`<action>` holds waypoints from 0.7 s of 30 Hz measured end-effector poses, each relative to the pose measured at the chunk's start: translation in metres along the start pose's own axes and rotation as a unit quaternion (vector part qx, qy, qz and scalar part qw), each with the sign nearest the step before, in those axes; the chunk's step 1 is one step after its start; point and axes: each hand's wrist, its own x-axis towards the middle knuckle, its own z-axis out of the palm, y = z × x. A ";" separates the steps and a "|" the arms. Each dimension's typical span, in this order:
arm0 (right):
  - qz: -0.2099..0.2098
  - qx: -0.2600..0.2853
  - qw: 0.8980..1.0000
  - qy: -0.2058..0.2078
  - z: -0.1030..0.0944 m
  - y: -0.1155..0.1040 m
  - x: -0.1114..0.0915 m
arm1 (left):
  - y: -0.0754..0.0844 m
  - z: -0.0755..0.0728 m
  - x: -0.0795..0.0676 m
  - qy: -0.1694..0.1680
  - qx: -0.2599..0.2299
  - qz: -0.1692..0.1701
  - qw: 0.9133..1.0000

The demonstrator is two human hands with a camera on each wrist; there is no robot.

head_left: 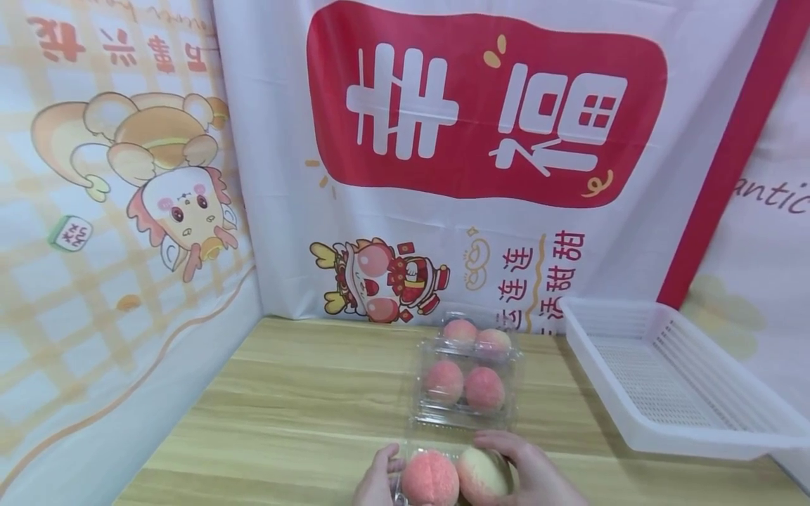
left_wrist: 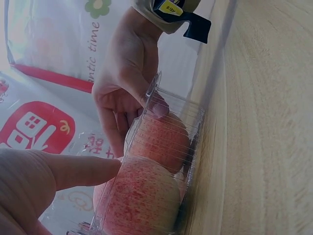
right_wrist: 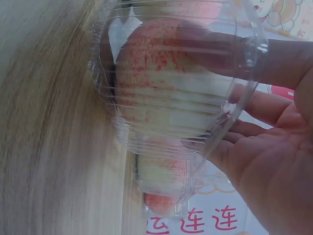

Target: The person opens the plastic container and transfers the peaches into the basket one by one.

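The right hand [head_left: 536, 469] grasps a round cream-and-pink peach [head_left: 486, 474], its thumb lying along the near side and the other fingers reaching round behind. This peach lies against those fingers, inside a clear, ribbed plastic container [left_wrist: 182, 99] whose wall passes in front of the thumb.

Just beside it, on the side toward the left fingers, is a round coral-pink peach [head_left: 431, 478] in the same container. The left hand [head_left: 373, 483] is at that side, one digit held straight with its tip at the container's rim, against the coral-pink peach; how its remaining fingers lie cannot be told.

Beyond the fingertips of both hands, clear plastic packaging [head_left: 465, 416] holds four pink-and-cream peaches [head_left: 445, 381] in two rows; whether it is one box or two is unclear. A white, rectangular plastic basket [head_left: 702, 444] with slotted walls is well apart from the right fingers, on their right. Under the containers is a light wood-grain tabletop [head_left: 285, 414].
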 end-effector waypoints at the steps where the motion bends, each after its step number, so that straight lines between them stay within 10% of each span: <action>1: -0.004 -0.007 1.000 0.000 0.000 0.000 0.000 | 0.000 -0.001 0.000 0.001 0.007 0.004 1.000; 21: -0.037 -0.092 0.995 0.022 0.001 0.004 0.000 | 0.000 -0.001 -0.002 -0.010 0.074 0.041 0.996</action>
